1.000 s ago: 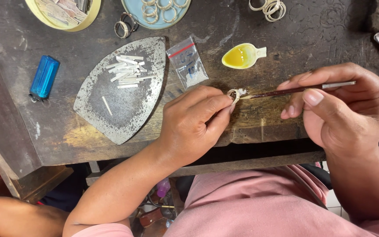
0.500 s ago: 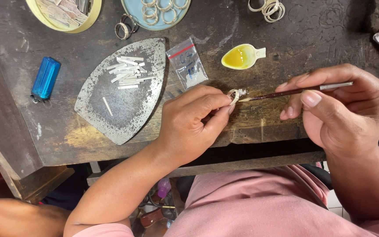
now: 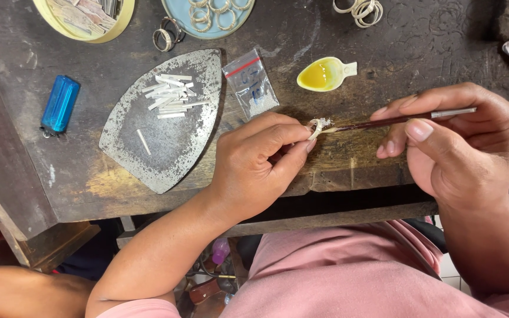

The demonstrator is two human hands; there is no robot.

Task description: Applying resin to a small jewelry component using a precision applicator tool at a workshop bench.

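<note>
My left hand [image 3: 260, 162] pinches a small pale ring [image 3: 315, 128] between thumb and fingertips, just above the dark wooden bench [image 3: 349, 171]. My right hand [image 3: 460, 150] holds a thin dark brush [image 3: 396, 121] with a metal ferrule, its tip touching the ring. A small yellow spoon-shaped dish [image 3: 324, 74] with yellow liquid lies a little beyond the ring.
An iron-shaped metal plate [image 3: 148, 147] carries several white strips [image 3: 169, 95]. Near it lie a small clear plastic bag [image 3: 250, 82], a blue lighter [image 3: 60, 103], loose rings [image 3: 166, 35], a blue dish of rings [image 3: 207, 12], a yellow-rimmed dish [image 3: 83, 20] and more rings [image 3: 360, 9].
Both hands stay almost in place. The brush tip keeps working at the ring with only slight shifts.
</note>
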